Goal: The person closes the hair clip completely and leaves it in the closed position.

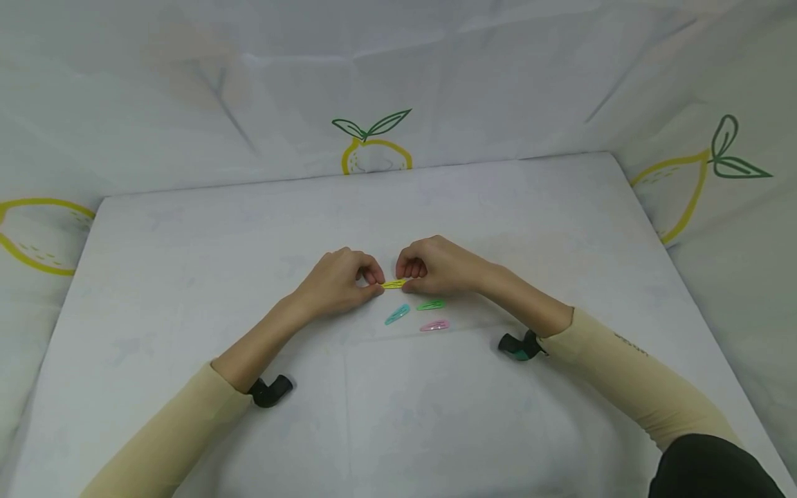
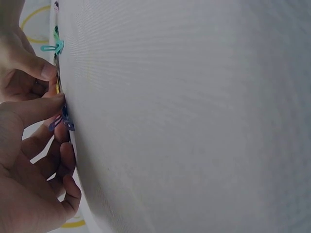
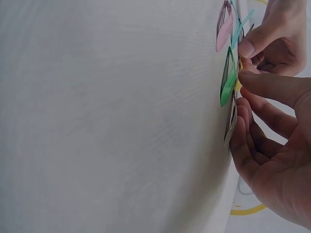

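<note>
A yellow snap hair clip [image 1: 394, 284] lies between the two hands at the middle of the table. The left hand [image 1: 341, 280] pinches its left end with thumb and forefinger, and the right hand [image 1: 443, 266] pinches its right end. Nearer the body lie a teal clip [image 1: 396, 314], a green clip [image 1: 430, 304] and a pink clip [image 1: 434, 325]. A purple clip [image 2: 60, 124] shows by the left fingers in the left wrist view. Beside the right fingers, a pale clip [image 3: 232, 124] appears in the right wrist view. The hands hide both in the head view.
A white table [image 1: 349, 422] spreads under both forearms. White cloth with printed lemons [image 1: 376, 155] hangs behind it and at the sides. Black wrist devices [image 1: 271, 391] sit under the forearms near the sleeve cuffs. A dark rounded object [image 1: 712, 467] shows at bottom right.
</note>
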A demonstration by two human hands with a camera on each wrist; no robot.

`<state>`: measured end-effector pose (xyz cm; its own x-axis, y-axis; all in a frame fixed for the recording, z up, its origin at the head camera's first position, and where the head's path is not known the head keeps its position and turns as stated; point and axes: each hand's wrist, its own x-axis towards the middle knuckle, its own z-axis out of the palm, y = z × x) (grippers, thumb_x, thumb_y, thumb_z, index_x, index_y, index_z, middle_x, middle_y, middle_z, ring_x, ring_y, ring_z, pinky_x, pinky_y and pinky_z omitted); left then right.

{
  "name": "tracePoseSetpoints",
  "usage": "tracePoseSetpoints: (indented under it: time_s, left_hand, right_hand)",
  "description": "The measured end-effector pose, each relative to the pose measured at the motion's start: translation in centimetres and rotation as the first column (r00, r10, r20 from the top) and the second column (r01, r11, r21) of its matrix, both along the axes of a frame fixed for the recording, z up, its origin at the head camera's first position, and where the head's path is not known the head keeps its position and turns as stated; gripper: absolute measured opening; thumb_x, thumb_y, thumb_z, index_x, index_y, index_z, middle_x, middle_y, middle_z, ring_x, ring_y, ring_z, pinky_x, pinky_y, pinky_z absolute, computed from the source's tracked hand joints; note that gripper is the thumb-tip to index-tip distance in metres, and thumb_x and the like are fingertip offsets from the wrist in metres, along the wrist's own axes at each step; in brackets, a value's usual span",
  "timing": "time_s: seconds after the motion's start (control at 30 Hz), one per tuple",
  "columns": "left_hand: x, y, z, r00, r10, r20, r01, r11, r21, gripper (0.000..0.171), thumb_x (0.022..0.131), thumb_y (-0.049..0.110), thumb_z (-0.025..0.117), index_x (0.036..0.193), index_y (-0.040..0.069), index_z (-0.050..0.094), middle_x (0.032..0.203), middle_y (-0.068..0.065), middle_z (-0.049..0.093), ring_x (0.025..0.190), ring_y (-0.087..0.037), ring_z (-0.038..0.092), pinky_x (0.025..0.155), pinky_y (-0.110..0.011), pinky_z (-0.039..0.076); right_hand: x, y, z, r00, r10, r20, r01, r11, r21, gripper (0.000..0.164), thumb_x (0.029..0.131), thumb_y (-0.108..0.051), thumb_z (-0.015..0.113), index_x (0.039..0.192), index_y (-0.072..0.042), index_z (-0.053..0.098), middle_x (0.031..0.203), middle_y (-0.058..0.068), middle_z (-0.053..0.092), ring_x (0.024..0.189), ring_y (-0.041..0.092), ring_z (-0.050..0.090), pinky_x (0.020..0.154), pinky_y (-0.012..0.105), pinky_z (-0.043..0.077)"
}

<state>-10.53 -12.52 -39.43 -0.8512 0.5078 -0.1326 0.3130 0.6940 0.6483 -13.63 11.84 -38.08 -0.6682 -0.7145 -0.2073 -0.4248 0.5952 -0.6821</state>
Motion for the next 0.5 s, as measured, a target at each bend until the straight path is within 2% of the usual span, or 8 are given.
tracePoseSetpoints:
  time_s: [0.2,0.5]
  left_hand:
    - [0.07,-0.07,0.08,1.0,-0.005,-0.008,0.005,1.0,-0.009,0.006,0.092,0.015,0.081,0.098,0.015,0.081,0.09,0.004,0.078,0.088,-0.015,0.069,0.083,-0.035,0.051]
    - [0.58,-0.11,0.17,0.998,-0.021,-0.062,0.018,0.999,-0.046,0.01,0.091,0.019,0.082,0.101,0.018,0.082,0.096,0.005,0.079,0.099,-0.019,0.067,0.095,-0.047,0.049]
  right_hand:
    - [0.03,0.01,0.04,1.0,0.011,-0.003,-0.011,1.0,-0.01,0.01,0.094,-0.012,0.081,0.103,-0.012,0.077,0.093,0.0,0.073,0.088,0.013,0.065,0.085,0.028,0.055]
    - [0.13,0.11,0.23,1.0,0.006,-0.002,-0.006,1.0,-0.027,0.009,0.094,-0.01,0.08,0.103,-0.011,0.077,0.094,0.001,0.074,0.088,0.012,0.067,0.087,0.031,0.057]
